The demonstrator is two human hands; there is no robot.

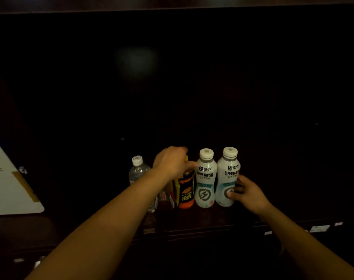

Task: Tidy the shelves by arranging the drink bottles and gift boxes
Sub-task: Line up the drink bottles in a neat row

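A row of drink bottles stands on a dark shelf [202, 221]. From the left: a clear water bottle [137, 170] with a white cap, an orange and black energy drink bottle [186, 194], and two white electrolyte drink bottles [205, 182] [227, 176]. My left hand [172, 162] is closed over the top of the energy drink bottle. My right hand [247, 191] grips the lower part of the rightmost white bottle. A small brown box [164, 198] sits low behind my left forearm, partly hidden.
A white sheet with writing and tape [8, 188] leans at the left edge. The back of the shelf is very dark. White price labels [318, 228] run along the shelf front at lower right and lower left.
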